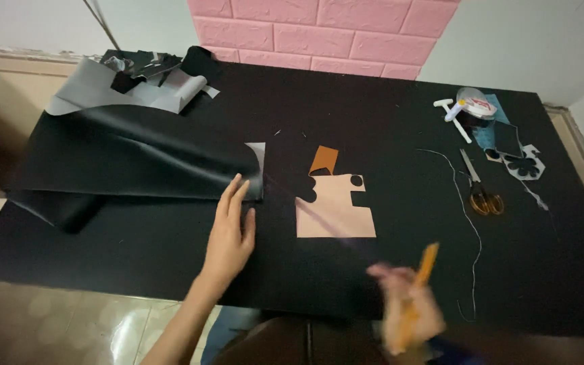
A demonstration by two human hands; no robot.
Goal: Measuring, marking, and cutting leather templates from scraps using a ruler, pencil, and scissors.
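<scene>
**Thin black sheet pinned flat by one hand, pencil-like tool in the other**

The black tabletop (136, 257) carries everything. Largest on it is the black sheet material (123, 152), spread across the left half with its far-left end curled into a loose roll near the left edge and one corner folded up to show a grey underside. It looks thin, limp and smooth, likely light and apt to slide or curl, so a flat palm near its free right edge seems the surest hold.

The left hand (230, 233) lies open, fingers extended, pressing on that right edge toward the middle of the tabletop. Just beside it is a pale pink cut piece (336, 216) with notches, a small brown piece (323, 159) touching its far side.

The right hand (407, 314), blurred at the near edge, is closed around an orange stick-shaped tool (422, 270).

Scissors (479, 189) and a thin thread (471, 230) lie toward the right edge; scraps (147, 67) are heaped at the far-left corner.
</scene>
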